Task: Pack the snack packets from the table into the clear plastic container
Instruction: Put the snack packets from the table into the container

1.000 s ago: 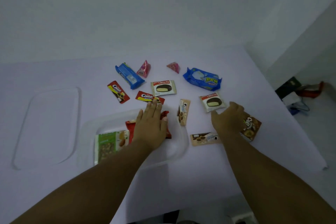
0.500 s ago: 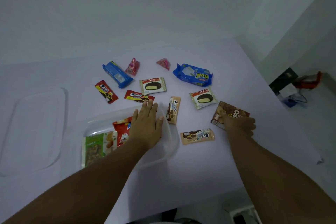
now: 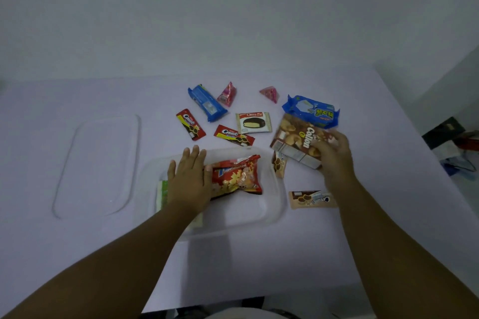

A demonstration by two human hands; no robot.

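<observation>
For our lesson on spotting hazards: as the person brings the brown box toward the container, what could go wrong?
1. The Collon box, held by one end in the right hand, may tip or knock the beige packet below.
2. The puffy red bag fills the container middle, leaving little flat room.

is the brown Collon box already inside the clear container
No, the right hand holds the Collon box tilted above the table, to the right of the clear container.

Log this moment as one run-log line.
phase: packing | left hand: flat on red snack bag in clear container | right hand: holding brown Collon box above table | lid: off, left
</observation>
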